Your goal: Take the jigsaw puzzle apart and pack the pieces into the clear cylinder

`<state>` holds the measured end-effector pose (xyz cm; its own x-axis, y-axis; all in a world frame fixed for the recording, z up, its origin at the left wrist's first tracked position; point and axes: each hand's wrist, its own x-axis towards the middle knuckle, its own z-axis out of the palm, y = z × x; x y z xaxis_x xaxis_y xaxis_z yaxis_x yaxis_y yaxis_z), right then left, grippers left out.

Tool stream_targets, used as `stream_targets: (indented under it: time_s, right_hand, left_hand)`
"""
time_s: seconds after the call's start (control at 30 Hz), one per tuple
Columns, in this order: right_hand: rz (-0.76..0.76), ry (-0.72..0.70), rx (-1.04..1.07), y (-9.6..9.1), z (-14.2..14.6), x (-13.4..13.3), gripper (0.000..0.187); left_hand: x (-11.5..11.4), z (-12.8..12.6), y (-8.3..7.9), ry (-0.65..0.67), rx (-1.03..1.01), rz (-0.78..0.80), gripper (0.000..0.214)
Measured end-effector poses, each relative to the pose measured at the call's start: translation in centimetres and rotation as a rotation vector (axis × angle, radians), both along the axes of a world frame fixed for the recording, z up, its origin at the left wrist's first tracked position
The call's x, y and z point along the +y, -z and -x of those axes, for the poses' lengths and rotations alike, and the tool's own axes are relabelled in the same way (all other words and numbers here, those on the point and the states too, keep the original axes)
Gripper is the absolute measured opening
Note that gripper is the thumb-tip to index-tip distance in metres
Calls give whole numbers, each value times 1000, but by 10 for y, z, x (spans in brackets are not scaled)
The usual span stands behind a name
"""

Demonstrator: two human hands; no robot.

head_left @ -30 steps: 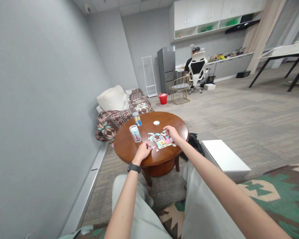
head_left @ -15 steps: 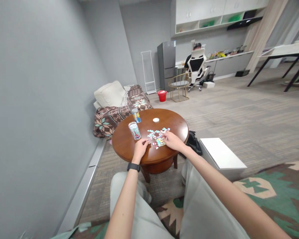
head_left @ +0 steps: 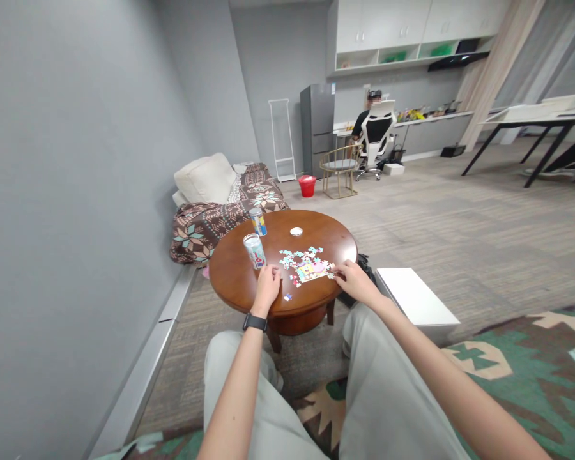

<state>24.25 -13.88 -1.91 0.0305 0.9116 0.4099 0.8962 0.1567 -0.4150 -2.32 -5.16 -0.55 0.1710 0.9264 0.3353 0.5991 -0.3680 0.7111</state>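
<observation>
A partly joined jigsaw puzzle (head_left: 311, 271) with a yellow cartoon figure lies on the round wooden table (head_left: 234, 281). Loose puzzle pieces (head_left: 297, 257) are scattered along its far side, and a small blue-purple piece (head_left: 288, 297) lies apart near the front edge. At the puzzle's right end, my right hand (head_left: 357, 283) pinches a puzzle piece at its fingertips. My left hand (head_left: 268, 285) is over the table left of the puzzle, fingers curled together; what they hold, if anything, is hidden. Just beyond it stands an open clear-topped can (head_left: 255, 251) with a printed cartoon.
A second printed can (head_left: 257, 222) and a round white lid (head_left: 296, 232) are farther back on the table. A white box (head_left: 414, 295) stands right of it, a draped sofa (head_left: 220, 217) behind left. A red bucket (head_left: 307, 186) and a seated person (head_left: 361, 121) are beyond.
My right hand has shifted right, from above the puzzle to its right end, uncovering more of the picture. My left hand's fingers have drawn in, and the blue-purple piece now shows on the table.
</observation>
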Motion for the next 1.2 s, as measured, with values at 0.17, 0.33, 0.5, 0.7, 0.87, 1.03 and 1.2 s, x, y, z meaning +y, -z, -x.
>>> stream_targets:
  time_s: [0.17, 0.33, 0.5, 0.7, 0.87, 1.03, 1.2]
  right_hand:
    - [5, -32, 36, 2, 6, 2, 23]
    - [68, -54, 67, -1, 4, 7, 19]
    - [88, -88, 54, -3, -6, 23, 14]
    - [89, -18, 32, -11, -25, 56, 14]
    - [160, 33, 281, -16, -31, 78, 21]
    - [88, 1, 610, -11, -18, 86, 31]
    - [57, -30, 373, -6, 3, 71, 28]
  left_hand:
    - [-8, 11, -10, 351, -64, 186, 27]
    - [-6, 24, -16, 638, 4, 266, 31]
    - [-6, 19, -11, 340, -10, 104, 12]
    - [-12, 15, -10, 253, 32, 8, 9]
    - [-14, 16, -12, 300, 32, 28, 9]
    - [-13, 19, -11, 262, -23, 75, 4]
    - [-14, 19, -10, 340, 24, 12, 13]
